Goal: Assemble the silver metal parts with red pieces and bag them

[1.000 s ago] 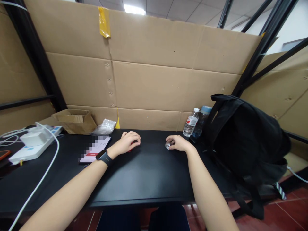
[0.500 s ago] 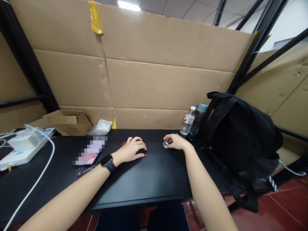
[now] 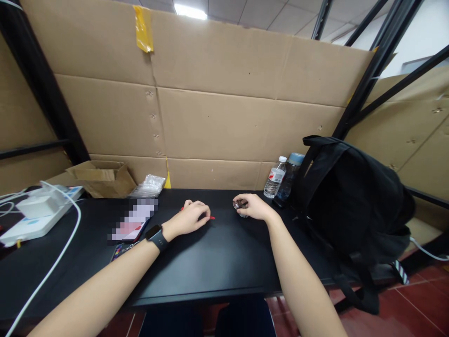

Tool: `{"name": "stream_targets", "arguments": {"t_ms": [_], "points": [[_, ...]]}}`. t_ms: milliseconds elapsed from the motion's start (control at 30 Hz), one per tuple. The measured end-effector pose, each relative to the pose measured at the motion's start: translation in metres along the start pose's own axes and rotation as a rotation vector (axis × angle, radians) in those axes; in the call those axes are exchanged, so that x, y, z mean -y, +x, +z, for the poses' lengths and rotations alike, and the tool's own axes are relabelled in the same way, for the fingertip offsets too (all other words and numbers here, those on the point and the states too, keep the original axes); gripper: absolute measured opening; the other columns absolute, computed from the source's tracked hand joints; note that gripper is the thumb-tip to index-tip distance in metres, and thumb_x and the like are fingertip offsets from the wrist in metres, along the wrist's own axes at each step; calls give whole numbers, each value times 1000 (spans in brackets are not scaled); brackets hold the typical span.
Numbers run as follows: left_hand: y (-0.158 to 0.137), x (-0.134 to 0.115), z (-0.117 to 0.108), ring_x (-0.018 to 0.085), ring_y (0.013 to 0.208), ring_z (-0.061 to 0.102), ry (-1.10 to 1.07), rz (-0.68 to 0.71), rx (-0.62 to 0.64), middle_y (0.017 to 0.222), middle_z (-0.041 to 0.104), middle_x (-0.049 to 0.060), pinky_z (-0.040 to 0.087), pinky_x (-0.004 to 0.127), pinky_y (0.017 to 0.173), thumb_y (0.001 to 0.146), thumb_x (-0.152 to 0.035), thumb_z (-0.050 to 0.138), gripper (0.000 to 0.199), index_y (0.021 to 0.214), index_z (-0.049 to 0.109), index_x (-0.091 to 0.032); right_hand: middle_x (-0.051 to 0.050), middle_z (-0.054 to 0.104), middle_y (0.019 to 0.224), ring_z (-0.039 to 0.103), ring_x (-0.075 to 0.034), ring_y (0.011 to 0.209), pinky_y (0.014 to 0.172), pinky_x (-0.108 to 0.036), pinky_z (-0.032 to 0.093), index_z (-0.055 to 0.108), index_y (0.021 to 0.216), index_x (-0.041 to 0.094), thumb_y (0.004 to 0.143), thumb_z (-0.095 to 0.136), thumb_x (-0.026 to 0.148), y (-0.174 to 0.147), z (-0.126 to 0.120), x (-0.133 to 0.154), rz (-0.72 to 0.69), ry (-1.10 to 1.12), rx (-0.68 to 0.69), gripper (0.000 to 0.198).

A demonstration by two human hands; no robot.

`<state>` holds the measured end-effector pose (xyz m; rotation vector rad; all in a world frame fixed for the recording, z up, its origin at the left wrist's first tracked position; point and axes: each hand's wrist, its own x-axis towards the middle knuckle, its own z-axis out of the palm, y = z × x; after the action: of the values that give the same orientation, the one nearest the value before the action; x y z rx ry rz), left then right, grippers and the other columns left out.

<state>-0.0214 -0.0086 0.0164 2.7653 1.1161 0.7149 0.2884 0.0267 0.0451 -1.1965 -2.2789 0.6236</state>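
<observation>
My left hand (image 3: 189,217), with a dark watch (image 3: 156,238) on the wrist, is over the black table. Its thumb and forefinger come together at a small, thin red piece (image 3: 212,217). A second bit of red (image 3: 182,208) shows beside the other fingers; my hand hides whether the two belong together. To the right, the thumb and fingers of my right hand (image 3: 255,207) grip a small, round, shiny container (image 3: 242,213), clear or metallic. Its disc-like upper part (image 3: 235,204) looks tilted, and the fingers cover much of it.
A phone (image 3: 135,220), blurred out, lies left of my left hand. Beyond it are a clear plastic packet (image 3: 150,186), a paper bag (image 3: 105,180) and a power strip (image 3: 42,215) with white cables. A water bottle (image 3: 274,178), a blue-capped bottle (image 3: 291,173) and a black backpack (image 3: 354,210) stand right.
My left thumb and forefinger have closed together at the red piece. My right hand has shifted slightly left, and the upper part of the round container now looks raised and tilted.
</observation>
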Motion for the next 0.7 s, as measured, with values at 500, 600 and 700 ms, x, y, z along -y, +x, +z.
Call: {"name": "stream_targets", "arguments": {"t_ms": [500,600,700], "points": [[5,0,-2,28,115,61,22,-282,-304,108,76,4,36,43,92,96,-40,62,19,98,78,-31,-8,69,125,70,-22,109,90,-37,57,62,126,24,75,76,24,18,74,47,-178,444,-220,53],[6,-5,-4,27,116,61,-23,-285,-323,109,76,3,37,44,94,95,-40,64,17,95,78,-31,-8,69,124,69,-23,113,92,-36,57,61,123,24,74,76,24,19,82,53,-176,527,-267,51],[7,-8,-7,25,115,59,-69,-269,-373,114,72,3,40,42,94,95,-41,64,19,92,79,-30,-7,68,121,68,-23,115,95,-36,56,61,121,24,73,78,23,19,88,58,-176,588,-291,51]]}}
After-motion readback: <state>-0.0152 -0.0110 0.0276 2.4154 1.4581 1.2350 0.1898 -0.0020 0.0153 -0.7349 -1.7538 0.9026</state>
